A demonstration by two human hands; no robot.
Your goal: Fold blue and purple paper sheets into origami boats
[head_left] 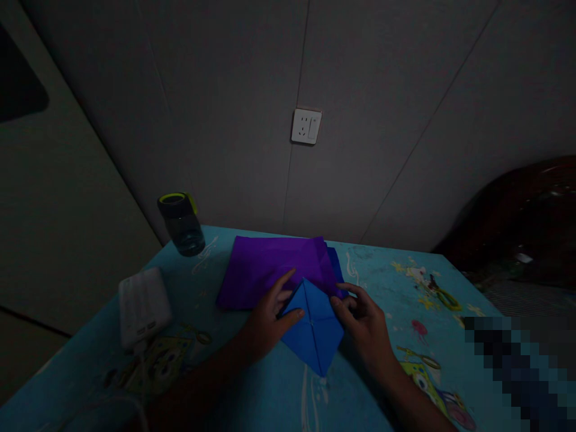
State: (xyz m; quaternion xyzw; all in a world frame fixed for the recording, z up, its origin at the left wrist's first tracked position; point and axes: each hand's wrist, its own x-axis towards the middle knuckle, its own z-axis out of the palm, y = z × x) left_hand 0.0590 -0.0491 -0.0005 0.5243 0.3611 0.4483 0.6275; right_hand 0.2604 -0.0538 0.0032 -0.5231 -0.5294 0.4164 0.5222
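Note:
A piece of blue paper [314, 318], folded to a kite-like diamond with a crease or seam down its middle, is held above the table between both hands. My left hand [273, 312] grips its left edge, the thumb lying on top and the fingers at the side and behind. On the opposite edge, my right hand [362, 321] pinches with the thumb and bent fingers. Behind the folded piece lies purple paper [274, 264], with darker blue paper [334, 259] showing past its right side. The undersides of the fingers are hidden.
A cartoon-print blue cloth covers the table [252, 396]. To the left stand a water bottle [182, 225] and a white power bank [144, 306] with a cable [143, 378] plugged in. The wall behind carries a socket [306, 126]. At right is a dark brown glossy furniture piece [517, 210].

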